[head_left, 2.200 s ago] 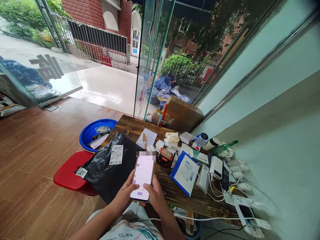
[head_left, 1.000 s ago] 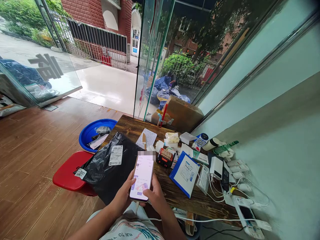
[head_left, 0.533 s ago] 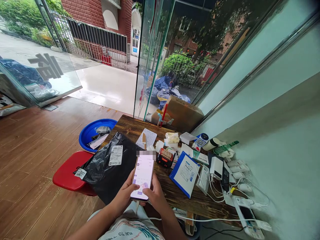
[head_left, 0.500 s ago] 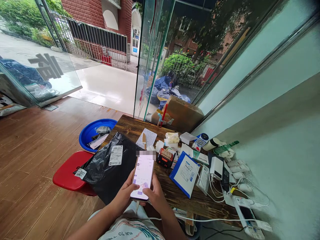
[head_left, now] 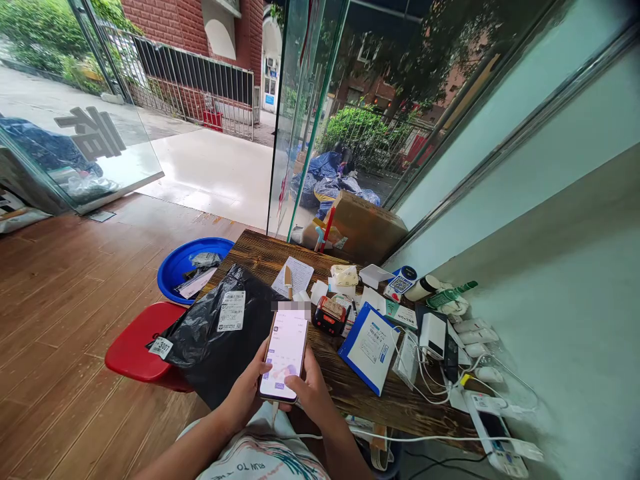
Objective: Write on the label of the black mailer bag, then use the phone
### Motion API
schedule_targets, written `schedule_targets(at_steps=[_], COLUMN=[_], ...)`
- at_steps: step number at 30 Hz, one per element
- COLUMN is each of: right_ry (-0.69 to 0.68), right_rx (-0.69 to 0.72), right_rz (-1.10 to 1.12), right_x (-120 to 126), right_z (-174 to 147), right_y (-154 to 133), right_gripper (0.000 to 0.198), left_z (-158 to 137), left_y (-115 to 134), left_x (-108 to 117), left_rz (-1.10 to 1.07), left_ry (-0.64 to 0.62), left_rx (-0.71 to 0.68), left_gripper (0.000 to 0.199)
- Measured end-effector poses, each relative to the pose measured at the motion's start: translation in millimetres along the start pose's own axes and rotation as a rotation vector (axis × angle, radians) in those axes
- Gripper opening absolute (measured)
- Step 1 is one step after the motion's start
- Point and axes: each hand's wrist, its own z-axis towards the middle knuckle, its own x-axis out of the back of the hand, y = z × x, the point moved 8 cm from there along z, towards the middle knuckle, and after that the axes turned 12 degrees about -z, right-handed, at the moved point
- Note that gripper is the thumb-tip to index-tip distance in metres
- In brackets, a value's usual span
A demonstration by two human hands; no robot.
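Note:
A lit smartphone (head_left: 285, 347) is held upright between both hands above the table's near edge. My left hand (head_left: 251, 375) grips its left side, thumb by the screen's left edge. Around the right side my right hand (head_left: 311, 383) is closed, its thumb over the lower part of the screen. From the phone's bottom a white cable (head_left: 275, 412) runs down. A black plastic parcel bag (head_left: 215, 333) with white labels lies just left of the phone, overhanging the table. To the right sits a small black-and-orange label printer (head_left: 330, 315).
The wooden table (head_left: 350, 393) bears a blue-and-white envelope (head_left: 371, 347), a knife (head_left: 288, 280) on paper, and tangled white cables at right. A red stool (head_left: 135, 340) and a blue basin (head_left: 173, 263) stand left. Behind the table are a cardboard box (head_left: 367, 227) and glass doors.
My left thumb has drawn back from the lower screen toward the phone's left edge. The right thumb and the phone stay about where they were.

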Motion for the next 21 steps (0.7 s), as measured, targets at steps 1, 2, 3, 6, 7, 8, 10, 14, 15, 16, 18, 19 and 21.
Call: schedule_targets(at_steps=[1,2,3,6,7,8,10,14,15,16,18,19,21], right_ry=[0.001,0.001,0.001,0.007,0.005,0.003,0.0,-0.009,-0.017,-0.024,-0.024,-0.022,-0.014], right_rx=[-0.006,-0.01,-0.013,-0.02,-0.027,-0.033,-0.031,0.002,0.002,0.0,0.001,0.002,0.006], right_rz=[-0.002,-0.002,0.002,0.021,0.035,0.062,0.139,0.215,0.213,0.212,0.215,0.214,0.211], right_x=[-0.1,-0.2,-0.4,-0.5,-0.8,-1.2,-1.7,-1.7,-2.2,-2.6,-2.4,-2.2,-1.6], right_z=[0.1,0.2,0.5,1.4,1.8,2.2,2.8,3.2,3.3,3.3,3.5,3.6,3.8], right_y=[0.5,0.8,1.0,2.2,3.2,4.2,5.1,3.4,3.4,3.6,3.9,4.2,4.9], right_gripper=[0.065,0.064,0.064,0.064,0.063,0.062,0.059,0.055,0.055,0.055,0.056,0.057,0.058], left_z=[-0.1,-0.1,0.1,1.4,1.9,2.3,2.8,2.5,2.5,2.6,3.1,3.3,3.4], left_y=[0.4,0.9,1.3,0.9,0.9,0.7,0.4,-1.5,-2.3,-3.1,-3.7,-3.3,-2.8], left_x=[-0.5,-0.9,-1.3,-1.0,-0.1,1.1,3.5,5.7,5.9,6.2,7.2,7.6,6.9], left_rz=[0.002,0.003,0.004,0.008,0.009,0.01,0.001,-0.012,-0.004,0.004,0.007,0.002,0.0], left_ry=[0.003,0.006,0.006,0.005,0.008,0.012,0.018,0.0,-0.007,-0.01,-0.009,-0.007,-0.012], left_rx=[-0.001,-0.004,-0.008,-0.005,-0.008,-0.01,-0.019,-0.017,-0.011,-0.005,-0.002,-0.007,-0.012], left_gripper=[0.098,0.099,0.099,0.099,0.099,0.099,0.097,0.092,0.092,0.091,0.091,0.091,0.092])
